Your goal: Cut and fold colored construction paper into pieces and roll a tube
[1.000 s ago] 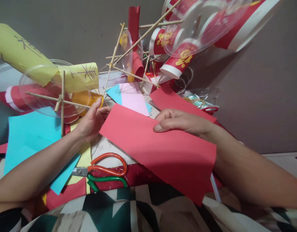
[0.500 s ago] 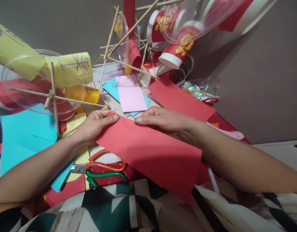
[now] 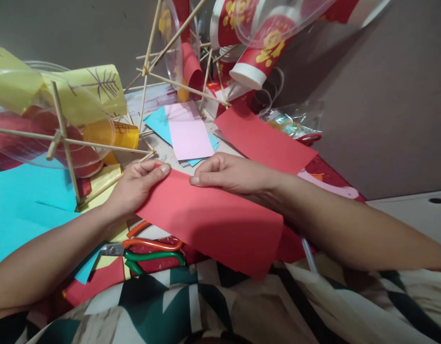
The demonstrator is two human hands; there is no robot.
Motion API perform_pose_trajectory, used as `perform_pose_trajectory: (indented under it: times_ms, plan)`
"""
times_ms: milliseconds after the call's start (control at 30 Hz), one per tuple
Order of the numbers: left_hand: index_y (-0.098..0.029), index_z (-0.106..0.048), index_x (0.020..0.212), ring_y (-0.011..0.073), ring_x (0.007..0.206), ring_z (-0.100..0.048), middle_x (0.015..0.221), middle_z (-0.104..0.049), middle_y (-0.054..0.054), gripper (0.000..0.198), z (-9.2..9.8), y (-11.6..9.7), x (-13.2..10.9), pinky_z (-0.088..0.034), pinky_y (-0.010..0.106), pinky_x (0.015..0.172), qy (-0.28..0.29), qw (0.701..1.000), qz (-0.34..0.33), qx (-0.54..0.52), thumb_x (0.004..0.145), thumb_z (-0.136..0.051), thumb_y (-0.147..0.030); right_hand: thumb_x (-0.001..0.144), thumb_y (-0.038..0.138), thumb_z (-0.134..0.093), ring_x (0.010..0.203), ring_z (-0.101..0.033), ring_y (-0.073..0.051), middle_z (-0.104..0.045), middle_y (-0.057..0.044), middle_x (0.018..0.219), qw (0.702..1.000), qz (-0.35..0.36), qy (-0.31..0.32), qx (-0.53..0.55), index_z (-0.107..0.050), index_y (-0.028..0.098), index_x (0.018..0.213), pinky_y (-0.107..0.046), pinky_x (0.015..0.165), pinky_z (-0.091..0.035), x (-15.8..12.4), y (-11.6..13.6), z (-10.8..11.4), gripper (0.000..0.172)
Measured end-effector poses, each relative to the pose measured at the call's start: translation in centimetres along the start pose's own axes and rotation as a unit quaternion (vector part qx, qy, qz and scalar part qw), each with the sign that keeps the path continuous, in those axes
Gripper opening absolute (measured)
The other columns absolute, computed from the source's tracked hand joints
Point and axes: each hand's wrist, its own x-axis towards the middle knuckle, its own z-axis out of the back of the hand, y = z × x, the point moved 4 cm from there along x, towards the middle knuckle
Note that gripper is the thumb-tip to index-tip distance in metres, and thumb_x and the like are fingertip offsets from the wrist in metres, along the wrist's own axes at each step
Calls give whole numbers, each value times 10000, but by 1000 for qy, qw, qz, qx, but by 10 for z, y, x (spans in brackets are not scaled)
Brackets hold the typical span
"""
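A sheet of red paper [image 3: 213,217] slants over my lap, its lower right corner hanging toward the patterned cloth. My left hand [image 3: 136,184] pinches its upper left corner, thumb on top. Close by along the top edge, my right hand [image 3: 238,174] pinches the same sheet between thumb and curled fingers. Partly under the sheet lie scissors [image 3: 148,251] with orange and green handles, blades pointing left. Beyond my right hand rests another red sheet [image 3: 263,138]. Pink paper [image 3: 190,131] lies over blue sheets behind my hands.
A wooden-stick frame [image 3: 145,71] with red paper cups [image 3: 261,52] and clear plastic discs rises at the back. Another stick frame [image 3: 64,138] with yellow paper [image 3: 89,93] stands left, above blue paper [image 3: 30,196]. A clear plastic bag [image 3: 295,124] lies at right.
The view has shifted, so most things sit a little further left and higher. Both hands keep their pinch on the red sheet, whose near right corner is slightly raised.
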Motion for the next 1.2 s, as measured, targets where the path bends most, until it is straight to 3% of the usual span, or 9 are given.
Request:
perform_pose_trajectory:
  times_ms: [133,333,533,667,767,867,967,1200]
  plan:
    - [-159,-713,714,74,495,-584,606,-678,-27,248,14,-3,8,-447,146,471,-68,997,4,-35,659,-882,-333,783,296,-713,446,-379,-45,-499,45,497,1000,-29,7,5,-596,140,549,-196,433,-268,-4,2,15,305]
    - [-127,-715,781,92,543,-618,657,-690,4,239,26,-5,15,-484,163,519,-95,994,26,-38,670,-848,-292,730,362,-793,420,-346,-22,-434,64,454,998,14,49,-37,-549,150,487,-179,416,-258,-12,14,37,404]
    - [-125,-691,773,90,534,-626,656,-684,0,231,32,-6,19,-489,158,508,-110,992,33,-51,670,-847,-261,691,422,-793,277,-282,-19,-434,49,342,998,7,5,-65,-527,181,442,-199,317,-128,-30,27,49,437]
    - [-126,-696,772,104,525,-640,654,-698,14,176,32,-4,22,-514,172,495,-104,990,43,-81,707,-824,-227,678,405,-797,279,-281,-22,-416,48,326,998,25,-38,-50,-510,191,427,-206,319,-118,-38,34,53,437]
    - [-129,-686,768,77,494,-620,629,-688,3,91,35,-5,24,-504,145,467,-117,981,30,-151,814,-737,-188,691,415,-789,290,-288,-19,-425,48,346,997,44,-58,-37,-536,191,445,-208,327,-136,-40,38,59,418]
    - [-134,-678,789,78,400,-568,544,-649,1,190,33,-5,26,-481,159,406,-76,974,33,-210,926,-608,-245,685,459,-797,295,-296,-21,-452,46,371,993,67,-87,-44,-556,195,466,-219,333,-141,-40,41,66,420]
    - [-148,-681,855,116,459,-642,611,-702,38,224,29,-6,24,-534,193,459,-24,974,26,-222,943,-591,-334,660,521,-817,292,-318,-27,-476,40,375,989,66,-114,-65,-588,194,497,-230,337,-141,-37,41,68,431]
    - [-181,-677,856,145,604,-719,695,-737,44,303,23,-7,18,-561,202,519,-9,972,14,-234,896,-643,-479,694,563,-806,296,-373,-39,-554,12,412,987,70,-100,-100,-634,196,517,-235,333,-238,-35,38,67,442]
